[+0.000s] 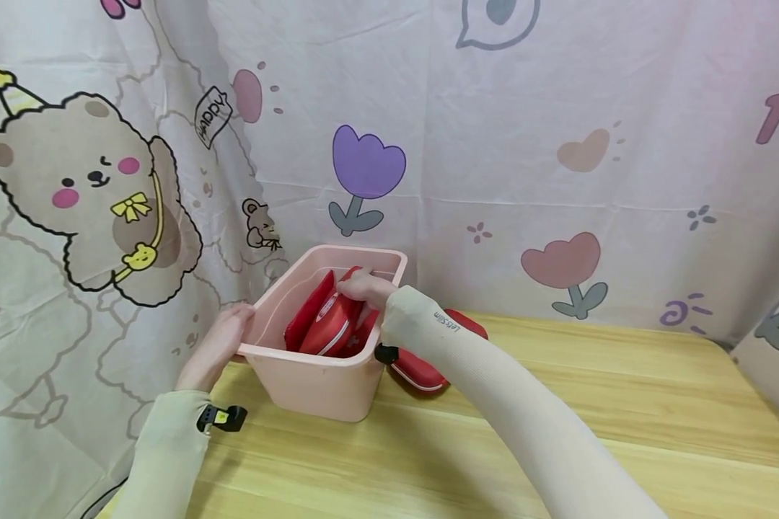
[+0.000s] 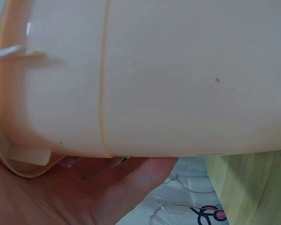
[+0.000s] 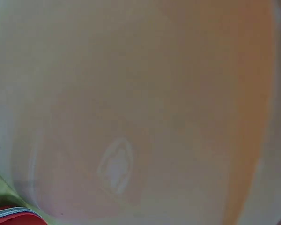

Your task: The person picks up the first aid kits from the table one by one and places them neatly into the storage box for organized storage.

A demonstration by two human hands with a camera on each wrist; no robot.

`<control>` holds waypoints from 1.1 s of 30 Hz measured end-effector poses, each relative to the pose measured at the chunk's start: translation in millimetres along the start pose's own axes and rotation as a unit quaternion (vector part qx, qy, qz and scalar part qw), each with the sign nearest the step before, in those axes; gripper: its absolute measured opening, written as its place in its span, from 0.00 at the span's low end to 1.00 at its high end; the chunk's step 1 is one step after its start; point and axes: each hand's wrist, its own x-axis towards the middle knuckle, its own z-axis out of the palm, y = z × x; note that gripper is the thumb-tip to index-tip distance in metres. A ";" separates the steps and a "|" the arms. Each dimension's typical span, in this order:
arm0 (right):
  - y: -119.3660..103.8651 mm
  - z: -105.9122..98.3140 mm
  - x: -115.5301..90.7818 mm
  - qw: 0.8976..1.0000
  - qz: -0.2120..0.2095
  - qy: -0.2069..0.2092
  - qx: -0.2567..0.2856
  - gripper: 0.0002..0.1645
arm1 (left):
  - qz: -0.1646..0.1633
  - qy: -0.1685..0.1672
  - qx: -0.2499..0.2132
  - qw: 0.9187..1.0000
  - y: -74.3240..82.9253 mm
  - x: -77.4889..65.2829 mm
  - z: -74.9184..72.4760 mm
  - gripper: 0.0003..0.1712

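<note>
A pink plastic bin (image 1: pixel 311 382) stands on the table. At its left rim my left hand (image 1: pixel 230 324) holds on; in the left wrist view the thumb (image 2: pixel 150 176) lies along the bin's outer wall. My right hand (image 1: pixel 366 285) reaches over the right rim into the bin and grips a red zippered case (image 1: pixel 327 324) with a pale zipper line and a small label. Another flat red item (image 1: pixel 308 310) leans to its left. The right wrist view is mostly filled by the bin's outer wall (image 3: pixel 131 93), which hides the right fingers.
Right of the bin, a red case (image 1: pixel 422 371) with a white zipper lies on the wooden table (image 1: pixel 558 418), partly covered by my right forearm. More red (image 1: pixel 467 324) shows beyond the sleeve. A printed curtain (image 1: pixel 480 144) hangs behind and to the left of the table.
</note>
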 end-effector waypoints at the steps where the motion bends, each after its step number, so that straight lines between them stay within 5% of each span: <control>1: 0.6 0.0 -0.8 1.000 0.007 -0.001 0.004 0.41 | -0.002 -0.001 0.000 1.000 -0.1 -0.4 0.2 0.27; 6: 3.2 0.7 -1.3 0.999 -0.006 -0.014 -0.043 0.32 | -0.007 -0.003 0.001 1.000 -1.7 -0.9 1.5 0.28; 12: 5.8 6.1 -0.7 0.983 -0.038 -0.008 -0.181 0.52 | -0.005 -0.007 0.005 1.000 -3.2 0.1 3.6 0.28; 14: 6.7 7.2 -3.9 0.974 -0.039 -0.004 -0.223 0.52 | -0.006 -0.010 0.008 1.000 -3.5 0.6 4.7 0.28; 21: 1.6 2.7 -11.6 0.907 -0.168 0.010 -0.385 0.19 | -0.006 -0.016 0.008 1.000 0.6 0.9 4.1 0.29; 27: 1.9 -6.2 -22.7 0.853 -0.213 0.021 -0.477 0.38 | -0.002 -0.005 0.007 1.000 1.9 4.6 2.5 0.29; 33: 11.1 -16.7 -34.4 0.840 -0.208 0.017 -0.500 0.46 | 0.014 -0.001 0.008 1.000 0.2 4.2 1.6 0.29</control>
